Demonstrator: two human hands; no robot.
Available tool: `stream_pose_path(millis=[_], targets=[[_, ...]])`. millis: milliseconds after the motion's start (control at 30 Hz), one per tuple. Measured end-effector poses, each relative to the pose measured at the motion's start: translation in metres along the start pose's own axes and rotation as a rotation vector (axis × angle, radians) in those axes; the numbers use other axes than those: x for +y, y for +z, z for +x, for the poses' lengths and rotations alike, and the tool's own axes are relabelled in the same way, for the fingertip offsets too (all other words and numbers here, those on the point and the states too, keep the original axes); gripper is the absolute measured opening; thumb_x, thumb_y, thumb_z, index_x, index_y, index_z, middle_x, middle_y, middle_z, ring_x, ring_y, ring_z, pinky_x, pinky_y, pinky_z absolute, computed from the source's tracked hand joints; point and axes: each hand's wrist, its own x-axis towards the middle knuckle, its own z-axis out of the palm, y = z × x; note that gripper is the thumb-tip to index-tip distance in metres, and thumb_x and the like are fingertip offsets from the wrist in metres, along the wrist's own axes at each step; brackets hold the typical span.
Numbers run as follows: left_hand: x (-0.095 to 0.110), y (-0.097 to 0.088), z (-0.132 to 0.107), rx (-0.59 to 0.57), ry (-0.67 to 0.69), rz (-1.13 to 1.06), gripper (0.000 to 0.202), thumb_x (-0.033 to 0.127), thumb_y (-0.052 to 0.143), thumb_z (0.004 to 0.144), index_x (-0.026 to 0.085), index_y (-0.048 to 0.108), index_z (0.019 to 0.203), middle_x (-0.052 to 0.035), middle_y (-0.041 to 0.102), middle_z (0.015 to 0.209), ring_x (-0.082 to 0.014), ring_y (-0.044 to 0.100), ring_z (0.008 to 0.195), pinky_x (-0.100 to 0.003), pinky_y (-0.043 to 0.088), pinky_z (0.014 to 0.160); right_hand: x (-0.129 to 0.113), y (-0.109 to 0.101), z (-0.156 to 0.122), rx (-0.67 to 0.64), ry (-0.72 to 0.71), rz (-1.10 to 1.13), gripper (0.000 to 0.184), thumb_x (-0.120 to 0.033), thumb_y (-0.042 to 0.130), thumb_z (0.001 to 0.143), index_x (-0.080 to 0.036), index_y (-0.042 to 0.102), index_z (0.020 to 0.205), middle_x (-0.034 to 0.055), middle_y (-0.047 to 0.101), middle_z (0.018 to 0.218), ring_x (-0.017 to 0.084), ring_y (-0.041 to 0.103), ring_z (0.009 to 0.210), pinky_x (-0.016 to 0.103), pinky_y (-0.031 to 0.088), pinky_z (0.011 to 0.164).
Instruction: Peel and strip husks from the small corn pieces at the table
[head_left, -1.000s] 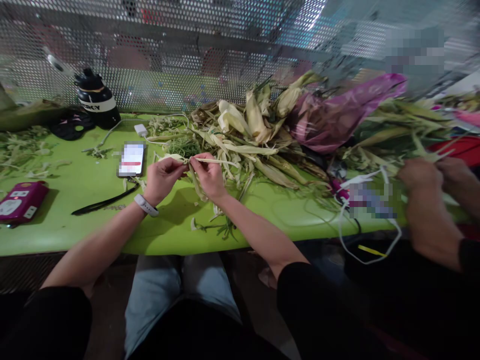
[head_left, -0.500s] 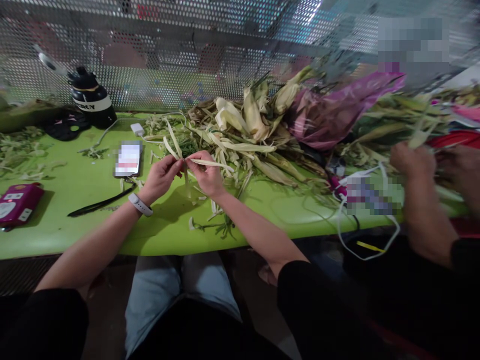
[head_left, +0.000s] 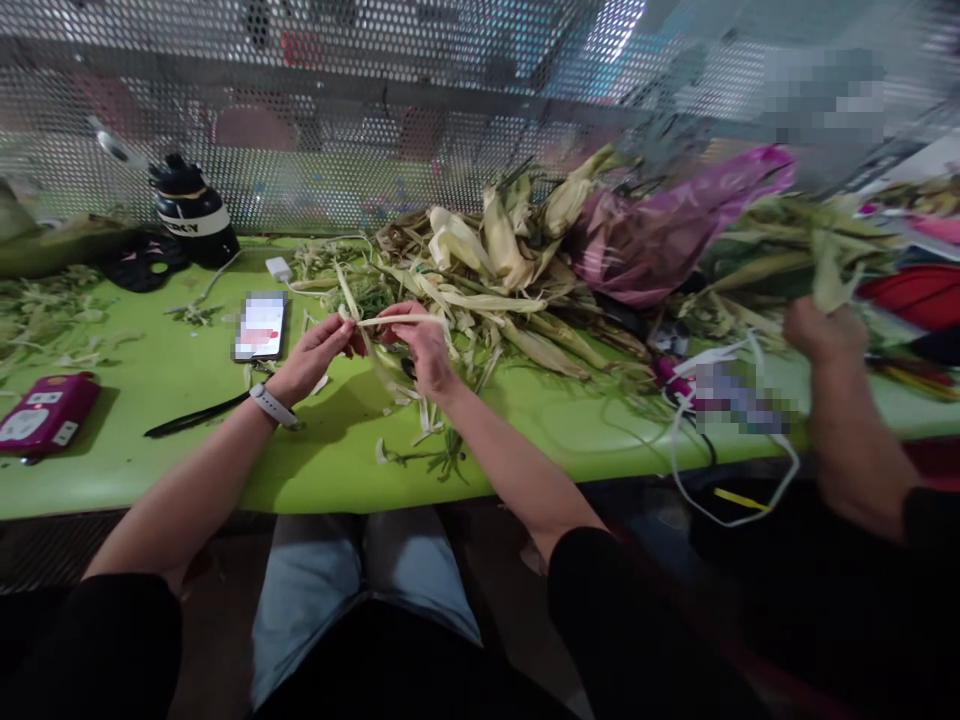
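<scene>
My left hand is closed, thumb and fingertips pinching several pale corn husk strips where they meet. One strip points up, and another hangs down below the fingers. Across from it, my right hand has its fingers curled round a narrow husk strip that runs sideways from the left fingertips. A small dark loop shows at the right palm; I cannot make out what it is. Behind both hands lies a pile of corn husks, with shredded green bits nearest the fingers.
A phone, black strap and magenta power strip lie left on the green table. A black bottle stands behind. Rightward are a pink plastic bag, white cable and a co-worker's hand holding husk.
My right hand has turned, and the strip between my hands now lies straighter across. The dark loop has come into view at my right palm. The co-worker's hand has lifted its husk.
</scene>
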Motion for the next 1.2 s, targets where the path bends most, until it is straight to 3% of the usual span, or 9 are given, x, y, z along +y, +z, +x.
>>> stream_pose_path(millis=[200,300,400,533,667,800,900,1067,1200], targets=[[-0.005,0.001,0.001,0.09,-0.033,-0.063,0.03,0.045,0.064,0.084,0.021,0.07,0.1,-0.0061,0.069,0.103,-0.0197,0.062,0.099,-0.032,0.046,0.093,0.013,0.006,-0.002,-0.074,-0.14,-0.385,0.04,-0.039,0.066,0.079,-0.019,0.053,0.111,0.0071,0.063,0.099,0.018,0.06,0.088,0.033,0.049,0.084],[-0.002,-0.001,0.001,0.09,-0.041,-0.026,0.032,0.045,0.063,0.084,0.02,0.071,0.102,-0.0067,0.068,0.108,-0.0215,0.059,0.108,-0.034,0.042,0.1,0.021,0.005,0.002,-0.068,-0.142,-0.475,0.031,-0.034,0.059,0.085,-0.019,0.056,0.111,0.0089,0.066,0.104,0.02,0.062,0.094,0.035,0.049,0.087],[0.003,-0.005,0.001,0.134,-0.007,0.15,0.028,0.043,0.063,0.084,0.02,0.073,0.098,-0.0065,0.065,0.109,-0.0215,0.056,0.11,-0.034,0.039,0.103,0.022,0.0,0.005,-0.067,-0.147,-0.558,0.022,-0.028,0.05,0.091,-0.019,0.062,0.106,0.0093,0.068,0.105,0.021,0.063,0.097,0.036,0.048,0.089],[0.006,-0.008,-0.001,0.203,0.02,0.327,0.022,0.041,0.067,0.082,0.02,0.073,0.087,-0.0045,0.062,0.087,-0.018,0.057,0.089,-0.03,0.046,0.086,0.018,-0.002,0.005,-0.043,-0.159,-0.651,0.023,-0.025,0.051,0.092,-0.019,0.066,0.108,0.0109,0.07,0.109,0.024,0.064,0.1,0.037,0.047,0.092],[0.001,-0.004,-0.001,0.114,-0.119,0.117,0.03,0.044,0.071,0.079,0.02,0.07,0.097,-0.0003,0.061,0.066,-0.0129,0.056,0.061,-0.026,0.047,0.062,0.022,0.002,0.002,-0.07,-0.177,-0.711,0.026,-0.024,0.051,0.092,-0.021,0.066,0.113,0.0104,0.071,0.113,0.024,0.067,0.101,0.037,0.049,0.09],[-0.003,0.0,0.0,0.145,-0.114,0.01,0.03,0.039,0.078,0.072,0.018,0.069,0.09,-0.0036,0.07,0.082,-0.0137,0.064,0.075,-0.026,0.051,0.074,0.027,0.004,0.002,-0.14,-0.203,-0.778,0.027,-0.023,0.051,0.093,-0.021,0.064,0.116,0.0103,0.071,0.114,0.024,0.067,0.101,0.038,0.049,0.091],[-0.002,0.0,0.0,0.175,-0.159,-0.073,0.028,0.037,0.079,0.071,0.017,0.067,0.087,-0.0023,0.068,0.081,-0.0124,0.063,0.076,-0.026,0.051,0.077,0.024,0.004,0.001,-0.17,-0.237,-0.824,0.034,-0.021,0.053,0.092,-0.019,0.06,0.125,0.0132,0.069,0.116,0.026,0.064,0.107,0.042,0.049,0.095],[-0.007,-0.004,-0.002,0.208,-0.252,-0.268,0.029,0.033,0.08,0.07,0.017,0.064,0.088,-0.0011,0.068,0.085,-0.0107,0.063,0.076,-0.025,0.051,0.077,0.018,0.007,0.001,-0.24,-0.424,-0.938,0.046,-0.022,0.06,0.089,-0.02,0.054,0.135,0.013,0.06,0.13,0.027,0.052,0.124,0.045,0.042,0.107],[-0.014,-0.004,-0.003,0.195,-0.308,-0.312,0.027,0.032,0.079,0.071,0.015,0.064,0.086,-0.0006,0.067,0.081,-0.0104,0.062,0.072,-0.024,0.049,0.07,0.017,0.01,0.0,-0.274,-0.548,-0.888,0.028,-0.025,0.057,0.092,-0.027,0.066,0.119,0.0075,0.064,0.123,0.023,0.054,0.119,0.043,0.046,0.101]])
